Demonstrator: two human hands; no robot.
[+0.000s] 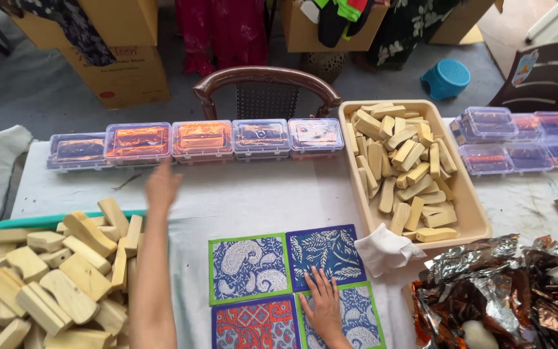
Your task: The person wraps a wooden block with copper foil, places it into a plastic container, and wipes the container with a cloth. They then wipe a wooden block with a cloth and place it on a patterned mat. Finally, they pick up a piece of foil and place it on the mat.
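1. Printed fabric squares (295,284), paisley and leaf patterned, lie mid-table.
2. Right hand (323,305) rests flat, fingers spread, holding nothing.
3. Left hand (162,185), open and empty, reaches towards clear plastic boxes (195,140).

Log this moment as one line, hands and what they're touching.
left hand: open, reaching toward clear boxes | right hand: flat on patterned tiles | wooden blocks beside left arm

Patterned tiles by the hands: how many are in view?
4, in a two-by-two block: green-edged blue paisley tile, dark blue leaf tile, red-orange tile, and one under the right hand. Frame edge may hide more.
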